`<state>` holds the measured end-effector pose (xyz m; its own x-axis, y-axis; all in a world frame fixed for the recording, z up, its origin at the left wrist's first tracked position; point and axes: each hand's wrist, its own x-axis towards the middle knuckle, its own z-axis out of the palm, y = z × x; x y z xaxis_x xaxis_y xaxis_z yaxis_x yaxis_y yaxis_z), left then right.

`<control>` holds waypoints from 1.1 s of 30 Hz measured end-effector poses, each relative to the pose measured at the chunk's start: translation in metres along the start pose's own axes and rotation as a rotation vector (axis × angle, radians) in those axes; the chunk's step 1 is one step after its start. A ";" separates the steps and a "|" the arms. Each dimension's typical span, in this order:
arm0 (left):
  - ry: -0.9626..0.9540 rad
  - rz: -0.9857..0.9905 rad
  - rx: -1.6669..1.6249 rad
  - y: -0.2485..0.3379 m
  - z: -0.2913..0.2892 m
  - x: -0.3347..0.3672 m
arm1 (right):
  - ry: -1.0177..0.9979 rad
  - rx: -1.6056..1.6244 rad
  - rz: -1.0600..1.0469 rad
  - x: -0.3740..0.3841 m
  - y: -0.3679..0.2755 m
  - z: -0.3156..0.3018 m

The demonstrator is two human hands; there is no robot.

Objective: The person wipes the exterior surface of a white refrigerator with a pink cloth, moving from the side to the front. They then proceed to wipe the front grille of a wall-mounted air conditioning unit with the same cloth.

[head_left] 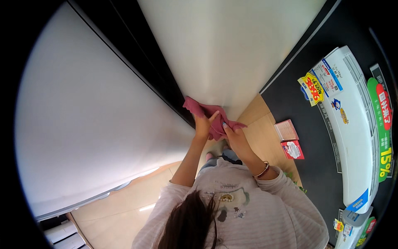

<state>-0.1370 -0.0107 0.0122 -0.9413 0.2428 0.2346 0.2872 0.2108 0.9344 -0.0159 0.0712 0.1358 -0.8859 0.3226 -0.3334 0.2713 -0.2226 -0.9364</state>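
While the left hand [203, 125] and right hand [235, 137] pinch it, the pink cloth [216, 126] lies bunched between and beyond them.

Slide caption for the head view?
Left hand and right hand hold a pink cloth near a pale panel; white air conditioner at right.

A dusky pink cloth [207, 108] is held up between the left hand [202, 125] and the right hand [234, 136], loosely bunched and creased rather than spread flat. One corner sticks out beyond the left hand, on its far side; another, narrower end points out past the right hand, to its right. The middle sags in soft folds between the two hands, with a darker, shaded part hanging just below. The right thumb lies on it.
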 end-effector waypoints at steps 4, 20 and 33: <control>0.056 0.067 -0.066 0.065 -0.003 -0.003 | 0.030 0.002 -0.292 0.001 -0.001 -0.007; 0.383 0.595 0.081 0.138 -0.037 0.093 | -0.103 0.004 -0.340 -0.026 -0.066 -0.016; 0.378 -0.180 -0.521 0.073 -0.024 0.075 | -0.229 -0.139 -0.249 0.000 -0.043 -0.007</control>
<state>-0.1910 0.0000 0.1043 -0.9912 -0.1217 0.0516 0.0854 -0.2913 0.9528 -0.0253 0.0874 0.1751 -0.9883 0.1332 -0.0748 0.0713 -0.0311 -0.9970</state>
